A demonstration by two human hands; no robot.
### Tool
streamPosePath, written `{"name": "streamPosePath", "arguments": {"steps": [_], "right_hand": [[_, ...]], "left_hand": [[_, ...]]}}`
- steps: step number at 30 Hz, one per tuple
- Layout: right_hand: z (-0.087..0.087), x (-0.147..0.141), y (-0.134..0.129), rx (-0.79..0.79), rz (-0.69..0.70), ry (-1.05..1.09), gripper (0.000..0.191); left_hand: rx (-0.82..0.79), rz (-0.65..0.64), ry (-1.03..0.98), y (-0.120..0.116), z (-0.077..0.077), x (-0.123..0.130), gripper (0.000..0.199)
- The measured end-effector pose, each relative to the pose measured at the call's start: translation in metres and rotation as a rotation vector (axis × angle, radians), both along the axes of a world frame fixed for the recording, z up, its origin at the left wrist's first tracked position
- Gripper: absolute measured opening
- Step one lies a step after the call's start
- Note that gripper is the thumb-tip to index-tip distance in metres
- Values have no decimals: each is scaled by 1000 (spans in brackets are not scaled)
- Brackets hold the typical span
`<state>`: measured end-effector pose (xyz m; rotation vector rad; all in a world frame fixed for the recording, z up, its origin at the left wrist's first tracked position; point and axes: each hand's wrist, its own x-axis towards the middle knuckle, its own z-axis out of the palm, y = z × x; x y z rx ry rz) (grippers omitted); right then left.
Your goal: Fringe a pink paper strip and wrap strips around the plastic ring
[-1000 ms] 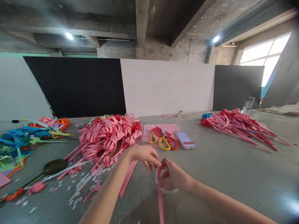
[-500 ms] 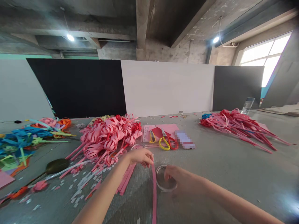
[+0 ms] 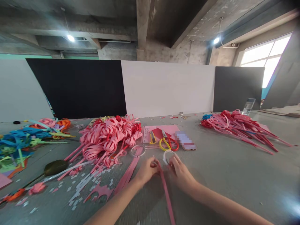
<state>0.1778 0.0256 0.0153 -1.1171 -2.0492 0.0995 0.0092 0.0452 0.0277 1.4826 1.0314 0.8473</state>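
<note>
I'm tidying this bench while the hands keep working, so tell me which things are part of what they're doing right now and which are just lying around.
In hand:
- left hand and right hand pinching the pink paper strip
- clear tape roll at the right fingertips

Lying about:
- second tape ring
- yellow scissors
- curled pink pile
- red and pink strip pile
- blue and green strips

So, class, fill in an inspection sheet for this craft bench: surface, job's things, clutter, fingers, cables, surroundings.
Surface: grey table, littered with paper scraps.
Job's things: pink paper strip; tape roll.
Clutter: pink curled paper pile; red strip pile; multicoloured strips; yellow scissors; clear ring.
Fingers: left hand pinches the strip's top end; right hand touches the tape roll.
Cables: nothing seen.
Surroundings: black and white boards, concrete ceiling, bright window.
</note>
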Motion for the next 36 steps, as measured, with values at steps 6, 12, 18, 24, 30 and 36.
{"name": "streamPosePath", "arguments": {"steps": [6,12,18,24,30,36], "right_hand": [[-18,-4,-2,-37,41,-122,5],[-17,-3,0,-60,74,-139,4],[-14,-3,-1,-76,85,-122,7],[-14,-3,-2,-99,69,-105,4],[-17,-2,-2,-37,30,-53,8],[-16,-3,-3,-31,63,-48,10]], "left_hand": [[221,89,25,-12,-12,1,18],[358,15,116,-15,-11,1,17],[374,25,150,-17,-8,1,7],[409,27,157,-17,-7,1,5],[390,60,169,-19,-6,1,15],[416,82,241,-18,-6,0,20]]}}
